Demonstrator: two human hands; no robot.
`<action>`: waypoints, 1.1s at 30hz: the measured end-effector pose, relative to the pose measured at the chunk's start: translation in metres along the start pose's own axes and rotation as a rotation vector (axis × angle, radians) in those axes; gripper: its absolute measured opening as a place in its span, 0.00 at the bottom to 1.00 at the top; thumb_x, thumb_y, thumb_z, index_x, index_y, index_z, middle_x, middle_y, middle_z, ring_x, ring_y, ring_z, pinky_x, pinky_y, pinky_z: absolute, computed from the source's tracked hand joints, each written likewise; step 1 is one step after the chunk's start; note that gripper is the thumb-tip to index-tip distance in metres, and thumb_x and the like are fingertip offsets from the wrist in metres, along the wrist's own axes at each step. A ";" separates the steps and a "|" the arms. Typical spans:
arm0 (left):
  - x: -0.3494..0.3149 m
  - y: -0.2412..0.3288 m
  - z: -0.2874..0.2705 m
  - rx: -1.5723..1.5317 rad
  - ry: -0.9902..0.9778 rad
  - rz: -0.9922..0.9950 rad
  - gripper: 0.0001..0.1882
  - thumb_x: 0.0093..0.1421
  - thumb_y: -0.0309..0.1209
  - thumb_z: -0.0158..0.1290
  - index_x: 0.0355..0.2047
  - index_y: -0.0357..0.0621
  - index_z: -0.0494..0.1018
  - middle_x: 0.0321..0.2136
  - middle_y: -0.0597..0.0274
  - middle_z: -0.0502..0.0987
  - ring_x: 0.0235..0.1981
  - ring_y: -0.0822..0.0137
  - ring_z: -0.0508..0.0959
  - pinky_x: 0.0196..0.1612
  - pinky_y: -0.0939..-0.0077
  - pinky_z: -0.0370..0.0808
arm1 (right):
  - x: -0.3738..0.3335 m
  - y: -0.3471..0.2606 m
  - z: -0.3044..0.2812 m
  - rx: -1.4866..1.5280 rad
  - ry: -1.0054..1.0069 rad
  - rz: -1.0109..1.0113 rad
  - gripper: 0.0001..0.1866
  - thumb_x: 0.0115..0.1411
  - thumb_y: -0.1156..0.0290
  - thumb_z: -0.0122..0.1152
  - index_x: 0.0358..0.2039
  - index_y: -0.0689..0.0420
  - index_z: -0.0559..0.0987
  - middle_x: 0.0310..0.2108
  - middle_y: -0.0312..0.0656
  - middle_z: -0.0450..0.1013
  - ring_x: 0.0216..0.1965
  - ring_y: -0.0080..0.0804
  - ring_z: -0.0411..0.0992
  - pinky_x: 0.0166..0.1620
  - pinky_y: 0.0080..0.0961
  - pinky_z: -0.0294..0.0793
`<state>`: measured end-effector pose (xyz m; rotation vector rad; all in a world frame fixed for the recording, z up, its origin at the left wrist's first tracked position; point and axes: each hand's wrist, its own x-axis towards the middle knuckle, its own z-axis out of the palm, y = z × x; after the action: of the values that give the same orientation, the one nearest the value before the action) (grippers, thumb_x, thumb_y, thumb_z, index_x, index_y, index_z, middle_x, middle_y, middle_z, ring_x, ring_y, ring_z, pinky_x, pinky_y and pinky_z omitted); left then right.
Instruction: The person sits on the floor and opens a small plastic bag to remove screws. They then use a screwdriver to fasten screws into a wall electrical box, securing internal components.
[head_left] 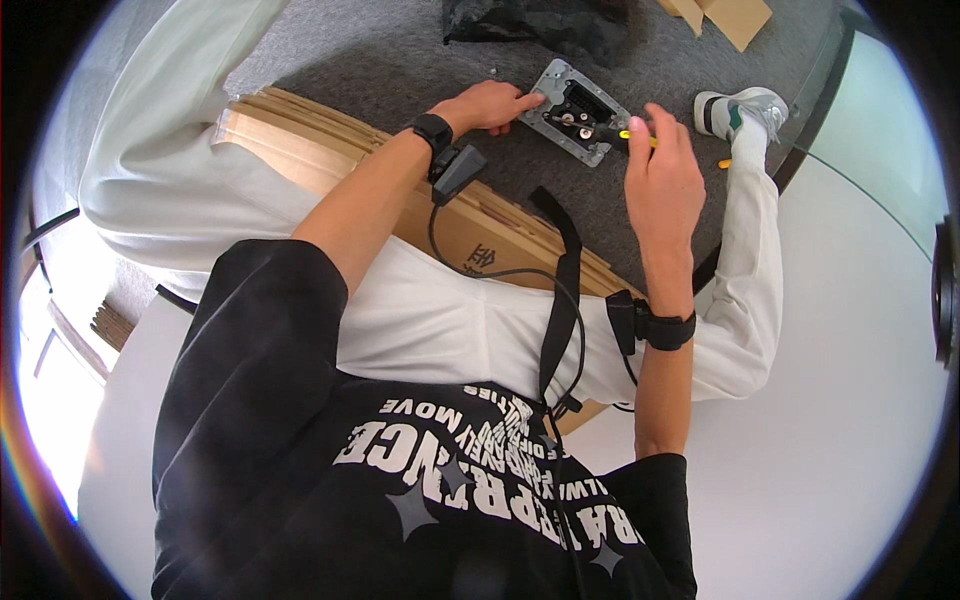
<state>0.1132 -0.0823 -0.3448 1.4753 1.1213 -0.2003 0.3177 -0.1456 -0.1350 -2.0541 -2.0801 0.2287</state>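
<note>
A grey rectangular metal plate [548, 82] with a black central part and round metal pieces lies tilted on the carpet ahead of me. My left hand [490, 106] grips its left edge, one finger reaching onto the top face and the others curled below. In my right hand [664, 180] is a screwdriver [625, 134] with a black and yellow handle, its shaft pointing left over the plate's middle. The fingers close around the handle's end. Whether the tip sits in a screw is too small to tell.
Flat brown cardboard [400, 215] lies stacked under my forearms, against my legs. A black plastic bag [530, 25] is beyond the plate, with an open cardboard piece [735, 18] at the far right. A small yellow object [725, 163] sits beside my shoe [742, 112]. Cables hang from the wrist devices.
</note>
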 end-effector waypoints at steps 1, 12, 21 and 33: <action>0.000 0.000 0.000 -0.004 -0.001 0.001 0.39 0.73 0.62 0.37 0.51 0.35 0.78 0.30 0.53 0.83 0.27 0.59 0.83 0.40 0.59 0.80 | 0.000 0.000 -0.001 -0.099 0.025 0.020 0.20 0.72 0.55 0.55 0.52 0.58 0.77 0.38 0.48 0.81 0.38 0.53 0.81 0.40 0.43 0.80; 0.000 0.000 -0.001 -0.031 -0.007 -0.010 0.40 0.72 0.63 0.37 0.51 0.35 0.78 0.30 0.52 0.84 0.28 0.58 0.84 0.40 0.60 0.80 | -0.009 -0.002 -0.020 0.242 -0.215 -0.124 0.32 0.52 0.85 0.63 0.60 0.53 0.74 0.57 0.46 0.65 0.57 0.51 0.59 0.62 0.40 0.62; 0.002 -0.002 0.000 -0.032 0.006 -0.015 0.40 0.72 0.63 0.38 0.52 0.35 0.78 0.30 0.52 0.84 0.28 0.58 0.84 0.40 0.61 0.81 | -0.006 -0.006 0.000 0.698 -0.135 0.242 0.20 0.68 0.66 0.62 0.56 0.63 0.74 0.53 0.56 0.74 0.53 0.45 0.76 0.56 0.34 0.73; -0.001 -0.001 -0.001 -0.030 0.012 -0.016 0.40 0.72 0.63 0.38 0.53 0.35 0.78 0.29 0.52 0.84 0.28 0.59 0.84 0.39 0.62 0.81 | -0.004 -0.019 -0.018 0.190 0.004 -0.194 0.19 0.61 0.76 0.62 0.53 0.58 0.76 0.53 0.49 0.72 0.49 0.49 0.73 0.47 0.40 0.76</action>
<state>0.1119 -0.0826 -0.3442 1.4434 1.1414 -0.1848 0.3041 -0.1501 -0.1129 -1.7311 -2.1463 0.3732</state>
